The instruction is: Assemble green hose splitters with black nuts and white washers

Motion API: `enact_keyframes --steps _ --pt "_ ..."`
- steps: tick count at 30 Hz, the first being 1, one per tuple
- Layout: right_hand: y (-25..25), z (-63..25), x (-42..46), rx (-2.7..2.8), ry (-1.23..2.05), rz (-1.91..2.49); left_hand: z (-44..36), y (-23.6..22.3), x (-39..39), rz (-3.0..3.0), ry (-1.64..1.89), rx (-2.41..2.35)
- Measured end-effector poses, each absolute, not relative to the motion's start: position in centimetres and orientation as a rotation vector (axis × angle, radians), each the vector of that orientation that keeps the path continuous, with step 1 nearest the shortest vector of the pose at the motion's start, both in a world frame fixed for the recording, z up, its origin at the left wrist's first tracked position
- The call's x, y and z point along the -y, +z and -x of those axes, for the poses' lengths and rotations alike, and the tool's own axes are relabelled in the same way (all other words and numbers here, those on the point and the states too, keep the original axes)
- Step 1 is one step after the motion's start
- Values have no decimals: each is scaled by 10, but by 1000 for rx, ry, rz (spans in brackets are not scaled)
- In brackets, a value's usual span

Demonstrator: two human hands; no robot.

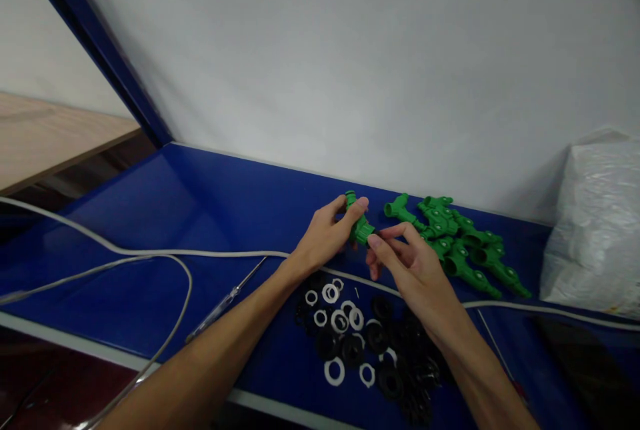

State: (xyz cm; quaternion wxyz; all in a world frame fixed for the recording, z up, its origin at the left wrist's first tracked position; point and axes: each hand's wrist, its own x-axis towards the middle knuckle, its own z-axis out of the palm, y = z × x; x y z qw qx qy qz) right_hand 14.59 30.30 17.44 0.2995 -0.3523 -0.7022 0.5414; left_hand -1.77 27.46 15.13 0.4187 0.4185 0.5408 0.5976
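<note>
Here at centre, the left hand (325, 233) has a firm grasp on a green fitting (362, 231), thumb across its body, the wide end tipped toward five o'clock. In comes the right hand (415, 267) at that wide end, thumb against it, forefinger bent close; a dark bit shows between the fingertips, and I can't tell whether they truly grip it.

Taking the held fitting as the dial's centre, way out at three o'clock sits a clear plastic bag (593, 223), crinkled and bulky, its pale contents impossible to make out, its far side cut off by the frame. Nearer, also at three, more green fittings (440, 220) lie heaped, some overlapping and partly covered by others.

Down at six: white rings (327, 371) and black rings (327, 343), loose on the blue table (225, 203), the darkest parts blurring together beside the right forearm. At eight, a screwdriver (215, 315) lies partly behind the left forearm. A dark slab (580, 363) at four runs out of view.
</note>
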Motion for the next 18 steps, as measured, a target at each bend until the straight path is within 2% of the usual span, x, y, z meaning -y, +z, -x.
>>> enact_keyframes --steps 3,6,9,18 --pt "179 -150 -305 2176 1177 934 23 152 -279 -866 1528 -1204" --pt "179 -150 -303 2470 1007 738 28 153 -283 -658 1556 -1090" --pt "171 -148 -299 2604 1011 582 28 155 -284 -571 1532 -1046" --pt "153 -150 -297 2726 985 572 25 155 -281 -594 1453 -994"
